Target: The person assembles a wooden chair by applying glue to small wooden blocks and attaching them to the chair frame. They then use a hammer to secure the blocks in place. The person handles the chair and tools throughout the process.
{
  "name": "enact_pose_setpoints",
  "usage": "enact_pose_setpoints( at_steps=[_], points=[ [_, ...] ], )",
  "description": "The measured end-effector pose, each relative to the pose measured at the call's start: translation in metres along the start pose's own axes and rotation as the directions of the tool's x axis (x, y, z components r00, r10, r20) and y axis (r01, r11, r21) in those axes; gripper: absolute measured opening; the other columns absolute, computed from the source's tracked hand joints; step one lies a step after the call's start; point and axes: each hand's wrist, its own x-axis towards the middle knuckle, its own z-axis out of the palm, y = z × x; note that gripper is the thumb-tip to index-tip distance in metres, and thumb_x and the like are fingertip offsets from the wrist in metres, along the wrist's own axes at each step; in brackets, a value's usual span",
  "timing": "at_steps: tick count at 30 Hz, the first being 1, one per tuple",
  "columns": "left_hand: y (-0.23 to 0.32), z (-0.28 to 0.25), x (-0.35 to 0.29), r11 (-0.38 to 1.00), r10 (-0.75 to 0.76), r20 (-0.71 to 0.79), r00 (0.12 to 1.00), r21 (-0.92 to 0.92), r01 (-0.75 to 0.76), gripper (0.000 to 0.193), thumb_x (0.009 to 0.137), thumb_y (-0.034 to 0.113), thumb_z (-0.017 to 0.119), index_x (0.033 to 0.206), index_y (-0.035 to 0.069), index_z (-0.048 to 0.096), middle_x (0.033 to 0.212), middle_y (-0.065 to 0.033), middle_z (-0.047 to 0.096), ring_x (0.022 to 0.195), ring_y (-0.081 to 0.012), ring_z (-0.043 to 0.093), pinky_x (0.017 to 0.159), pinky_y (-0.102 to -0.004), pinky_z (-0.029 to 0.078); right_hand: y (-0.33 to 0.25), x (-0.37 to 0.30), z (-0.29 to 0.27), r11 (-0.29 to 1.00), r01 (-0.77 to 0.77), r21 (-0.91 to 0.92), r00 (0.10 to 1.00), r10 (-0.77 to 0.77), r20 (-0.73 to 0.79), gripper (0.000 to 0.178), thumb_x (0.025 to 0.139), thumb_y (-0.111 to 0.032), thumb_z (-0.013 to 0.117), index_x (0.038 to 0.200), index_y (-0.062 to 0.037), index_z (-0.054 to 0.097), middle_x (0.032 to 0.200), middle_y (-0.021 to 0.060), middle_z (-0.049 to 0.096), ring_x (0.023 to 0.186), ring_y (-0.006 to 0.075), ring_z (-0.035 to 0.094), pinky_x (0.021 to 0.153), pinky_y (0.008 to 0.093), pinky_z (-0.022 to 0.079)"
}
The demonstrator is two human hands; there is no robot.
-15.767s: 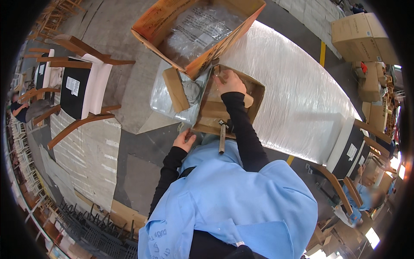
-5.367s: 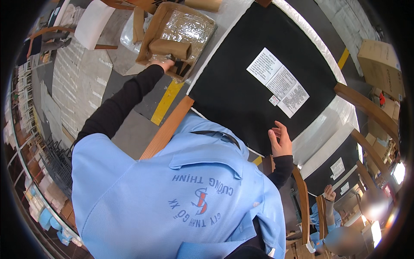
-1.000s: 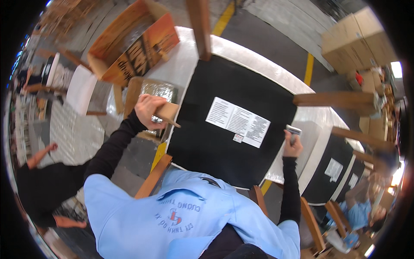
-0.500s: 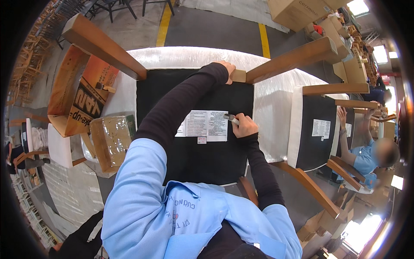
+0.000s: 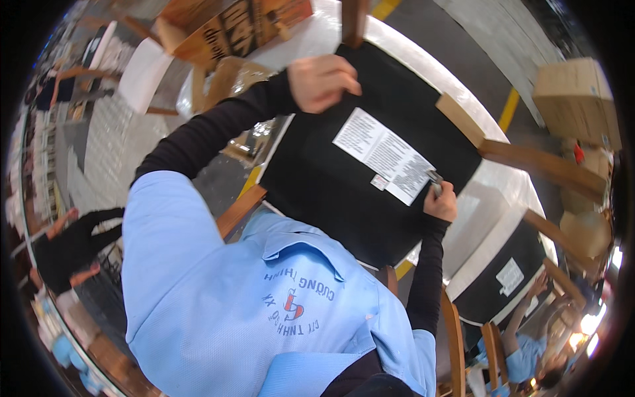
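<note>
Your left hand [image 5: 322, 81] curls closed on the far edge of the black chair seat [image 5: 331, 178]. Right hand [image 5: 441, 202] pinches a small metal tool [image 5: 434, 178] beside the white rectangular label [image 5: 385, 155], mid-seat.

Counter [image 5: 491, 193]: covered in clear, glossy plastic wrap, its rounded edge seen at the far side.
Upturned chair [image 5: 344, 178]: laid seat-down on the counter, black underside up, wooden legs raised.
White label [image 5: 385, 154]: stuck on the black underside.
</note>
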Motion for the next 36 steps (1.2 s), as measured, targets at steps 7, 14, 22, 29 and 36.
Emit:
enact_pose_setpoints(
  at_steps=[7,14,22,29,36],
  points=[
    [0.003,-0.075,-0.243,0.395,-0.915,0.354,0.192,0.695,0.6,0.026,0.079,0.025,0.066,0.101,0.012,0.067,0.102,-0.0114,0.068,0.09,-0.0293,0.067,0.079,-0.0416,0.053,-0.002,0.006,0.002,0.998,0.057,0.026,0.997,-0.058,0.049,0.018,0.079,-0.013,0.07,0.093,-0.0108,0.058,0.075,0.0113,0.062,0.069,0.0318,0.063,0.06,0.043,0.049],
    [-0.001,0.009,-0.29,0.156,-0.926,0.371,-0.066,0.536,0.83,0.038,0.077,0.034,0.07,0.107,0.009,0.069,0.102,-0.0208,0.069,0.096,-0.0377,0.066,0.084,-0.0445,0.053,0.019,-0.004,0.01,0.993,0.113,-0.017,0.991,-0.112,0.068,0.021,0.085,-0.015,0.065,0.103,-0.0071,0.061,0.09,0.0138,0.067,0.082,0.0344,0.066,0.069,0.0429,0.051],
    [-0.019,0.028,-0.298,0.389,-0.864,0.492,0.107,0.518,0.762,0.031,0.07,0.017,0.068,0.094,-0.002,0.068,0.08,-0.0235,0.065,0.097,-0.0389,0.063,0.08,-0.0458,0.054,0.007,-0.005,0.002,0.997,0.022,-0.072,0.996,-0.015,0.091,0.02,0.087,-0.017,0.065,0.104,-0.008,0.059,0.088,0.0142,0.066,0.082,0.0354,0.065,0.068,0.0446,0.051],
    [-0.006,-0.005,-0.239,0.234,-0.963,0.207,0.169,0.343,0.91,0.043,0.07,0.015,0.066,0.109,-0.002,0.061,0.091,-0.0286,0.067,0.086,-0.0418,0.068,0.073,-0.0468,0.055,0.03,-0.012,0.018,0.989,0.096,-0.116,0.994,-0.089,0.063,0.031,0.088,-0.024,0.065,0.111,-0.0051,0.06,0.099,0.0149,0.066,0.087,0.0354,0.066,0.07,0.0445,0.052],
    [-0.052,-0.002,-0.266,-0.038,-0.971,-0.241,-0.008,0.122,0.992,0.046,0.082,0.037,0.062,0.107,-0.001,0.055,0.093,-0.0277,0.067,0.09,-0.0419,0.066,0.083,-0.0474,0.052,0.001,0.004,0.002,0.996,0.077,-0.051,0.995,-0.073,0.07,0.022,0.081,-0.018,0.069,0.099,-0.0096,0.057,0.083,0.0146,0.066,0.076,0.0357,0.065,0.064,0.0441,0.05]
  ],
)
